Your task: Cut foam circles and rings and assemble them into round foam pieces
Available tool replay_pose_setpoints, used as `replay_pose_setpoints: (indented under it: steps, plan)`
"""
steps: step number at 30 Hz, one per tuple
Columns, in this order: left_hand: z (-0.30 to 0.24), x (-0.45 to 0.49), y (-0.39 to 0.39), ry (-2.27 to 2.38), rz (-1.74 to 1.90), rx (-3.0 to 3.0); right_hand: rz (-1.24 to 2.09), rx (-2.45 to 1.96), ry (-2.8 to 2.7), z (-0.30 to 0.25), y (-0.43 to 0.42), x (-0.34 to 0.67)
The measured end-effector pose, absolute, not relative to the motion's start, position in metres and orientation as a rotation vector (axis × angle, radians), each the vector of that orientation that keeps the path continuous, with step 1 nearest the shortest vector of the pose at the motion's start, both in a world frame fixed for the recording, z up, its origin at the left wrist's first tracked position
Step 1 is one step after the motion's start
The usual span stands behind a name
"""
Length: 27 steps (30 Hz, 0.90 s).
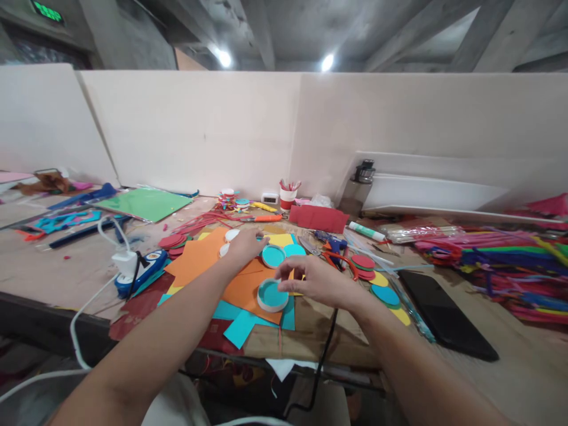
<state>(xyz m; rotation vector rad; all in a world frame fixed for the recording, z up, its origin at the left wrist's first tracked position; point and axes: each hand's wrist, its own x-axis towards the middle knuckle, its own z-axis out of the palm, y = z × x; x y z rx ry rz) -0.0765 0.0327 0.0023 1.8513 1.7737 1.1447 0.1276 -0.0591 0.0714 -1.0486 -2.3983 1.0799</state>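
My left hand (246,245) reaches over orange paper (202,254), beside small white discs (231,235). Its fingertips are close to a round white-rimmed lid with a blue face (274,256); what is under the fingers is hidden. My right hand (310,278) has its fingers curved and apart from the thumb. The thumb tip overlaps the edge of a second white-rimmed lid with a blue inside (271,294), which rests on the orange paper. A flat blue disc (294,251) lies just beyond that hand.
Orange-handled scissors (339,263), a blue glue gun (331,241) and coloured discs (385,295) lie to the right, with a black phone (446,313) farther over. On the left is a blue power strip (153,269) with a white plug. A dark bottle (356,192) stands by the back panel.
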Motion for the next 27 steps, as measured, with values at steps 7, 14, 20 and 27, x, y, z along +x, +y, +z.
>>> replay_pose_setpoints:
  steps: [7, 14, 20, 27]
  plan:
    - [0.019, -0.072, 0.025, 1.868, 1.107, 1.978, 0.75, -1.388, -2.361, 0.041, -0.048, 0.117]
    - [0.033, -0.058, 0.013, 1.082, 1.264, 1.471, 1.508, -1.357, -1.388, 0.037, -0.016, 0.126]
    - [0.033, -0.041, -0.004, 0.705, 0.992, 1.633, 1.455, -1.292, -1.228, 0.031, -0.01, 0.124]
    - [0.031, -0.041, -0.002, 0.68, 1.088, 1.649, 1.405, -1.304, -1.251, 0.03, -0.013, 0.117]
